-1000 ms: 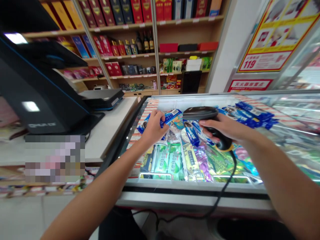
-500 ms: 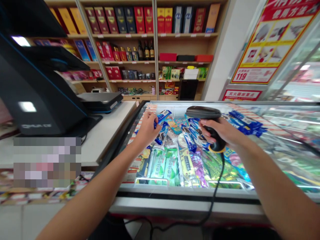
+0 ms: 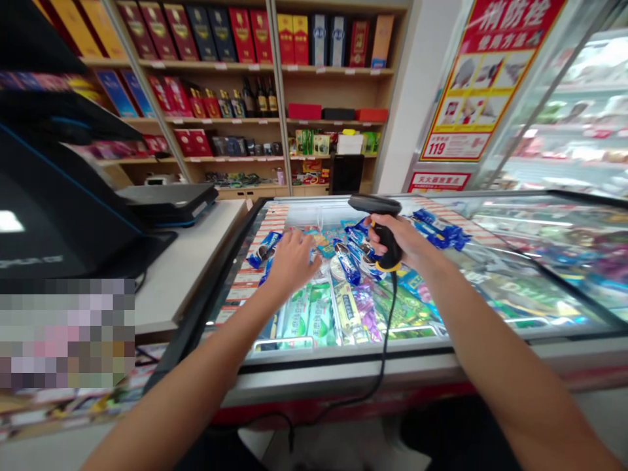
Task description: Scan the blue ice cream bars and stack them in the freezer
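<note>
My right hand (image 3: 400, 239) grips a black barcode scanner (image 3: 385, 242) by its handle, its head tilted to the left. A black cable hangs from the handle's yellow-ringed base. My left hand (image 3: 294, 258) hovers over the glass top with its fingers stretched out and no packet visible in it. Just left of that hand lies a blue ice cream packet (image 3: 265, 248); another blue one is partly hidden beneath the hand. Between both hands rest several more blue packets (image 3: 347, 261). A further pile of blue packets (image 3: 439, 230) lies beyond my right wrist.
Under me is a glass-topped freezer (image 3: 275, 360) holding green, yellow and purple packs. On the left, a counter (image 3: 196, 261) carries a black scale (image 3: 169, 199) and a checkout terminal (image 3: 63, 203). Shelves of boxes and bottles (image 3: 260, 98) stand behind. The cable (image 3: 380, 366) droops over the freezer's front.
My left hand has let go of a blue packet at the left and its fingers have spread. The scanner stays in my right hand. My view has turned rightward.
</note>
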Tool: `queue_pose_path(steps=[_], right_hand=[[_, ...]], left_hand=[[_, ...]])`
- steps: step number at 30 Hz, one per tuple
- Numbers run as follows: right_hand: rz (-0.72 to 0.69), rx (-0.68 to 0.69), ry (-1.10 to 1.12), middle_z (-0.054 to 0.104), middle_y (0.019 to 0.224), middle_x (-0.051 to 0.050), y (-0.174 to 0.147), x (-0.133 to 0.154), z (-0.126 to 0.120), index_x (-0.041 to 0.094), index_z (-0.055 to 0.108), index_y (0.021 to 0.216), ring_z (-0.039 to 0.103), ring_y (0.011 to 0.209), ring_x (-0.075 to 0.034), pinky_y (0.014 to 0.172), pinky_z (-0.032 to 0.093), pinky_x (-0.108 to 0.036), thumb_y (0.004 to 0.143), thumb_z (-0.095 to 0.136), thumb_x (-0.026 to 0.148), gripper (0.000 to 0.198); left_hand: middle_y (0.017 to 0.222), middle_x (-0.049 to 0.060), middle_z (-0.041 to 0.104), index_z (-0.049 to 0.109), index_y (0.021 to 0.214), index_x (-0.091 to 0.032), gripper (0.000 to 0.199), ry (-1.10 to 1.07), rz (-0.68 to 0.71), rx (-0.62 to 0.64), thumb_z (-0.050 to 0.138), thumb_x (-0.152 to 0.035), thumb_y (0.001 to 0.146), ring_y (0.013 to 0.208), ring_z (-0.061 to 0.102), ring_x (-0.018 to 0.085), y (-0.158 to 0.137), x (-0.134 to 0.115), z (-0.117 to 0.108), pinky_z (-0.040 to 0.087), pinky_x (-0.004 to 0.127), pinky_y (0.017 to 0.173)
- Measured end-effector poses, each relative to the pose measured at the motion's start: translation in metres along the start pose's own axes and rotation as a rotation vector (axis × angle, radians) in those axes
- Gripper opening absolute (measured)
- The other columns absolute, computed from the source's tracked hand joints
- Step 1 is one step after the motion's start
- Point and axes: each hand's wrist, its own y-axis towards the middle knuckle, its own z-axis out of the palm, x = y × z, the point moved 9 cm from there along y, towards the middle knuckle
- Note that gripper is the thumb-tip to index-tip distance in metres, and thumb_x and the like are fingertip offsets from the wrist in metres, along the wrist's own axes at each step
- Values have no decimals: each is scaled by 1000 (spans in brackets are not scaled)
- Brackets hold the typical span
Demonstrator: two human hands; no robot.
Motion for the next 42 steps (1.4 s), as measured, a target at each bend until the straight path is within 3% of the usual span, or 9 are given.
queue_pose_path(steps=[4,7,11,15,18,22,25,30,42], right_hand=[[64,68,96,57,67,4,-2,-6,2,19,60,100,49,50,-10,45,40,-23,73,81,45,43],[80,91,133,61,77,3,-1,-12,0,21,60,107,52,55,-10,48,42,-23,74,84,50,51],[97,44,142,63,77,2,0,-18,-10,23,57,102,53,52,-11,44,38,-24,71,83,60,54],[172,175,123,49,61,5,-4,-24,-4,21,50,83,43,45,-9,41,30,-22,78,79,52,43],[176,267,72,43,57,7,-7,-25,4,20,49,81,36,42,-7,41,25,-20,79,77,47,39],[122,327,-10,42,55,8,-7,-25,13,20,53,89,35,41,-7,41,25,-21,80,76,48,38],[63,373,-48,44,56,7,-6,-25,20,18,55,90,36,42,-8,41,26,-22,82,74,48,36],[-7,405,-55,46,59,6,-6,-25,27,18,58,95,35,45,-8,41,28,-22,83,74,43,32],[-57,374,-118,43,56,7,-8,-18,31,19,56,86,36,45,-8,42,27,-22,81,71,39,26]], left_hand=[[127,19,54,54,137,-23,55,-118,117,165,57,-54,92,111,60,34,-12,-67,41,53,46,87],[133,21,48,59,132,-25,52,-125,139,149,63,-55,89,118,56,39,-17,-85,55,53,53,88],[129,18,46,65,115,-19,33,-251,109,115,67,-37,88,114,59,32,-16,-63,57,53,48,94],[117,14,52,64,99,-17,20,-466,32,67,60,-9,81,111,58,25,-8,-22,45,51,43,100],[99,7,58,60,86,-19,14,-744,-123,-43,59,-10,76,105,58,23,2,11,25,50,41,99],[84,-2,58,52,88,-23,13,-1381,-462,-143,58,-26,78,76,65,16,7,46,14,55,31,71],[82,-5,59,50,92,-24,21,-1604,-613,-184,62,-30,75,65,68,12,4,56,9,52,24,61],[79,-5,60,51,90,-23,18,-1596,-660,-192,61,-29,76,60,67,11,0,59,8,48,20,55],[70,-5,61,59,83,-20,13,-1351,-434,-296,65,-22,71,60,52,9,6,63,2,40,20,58]])
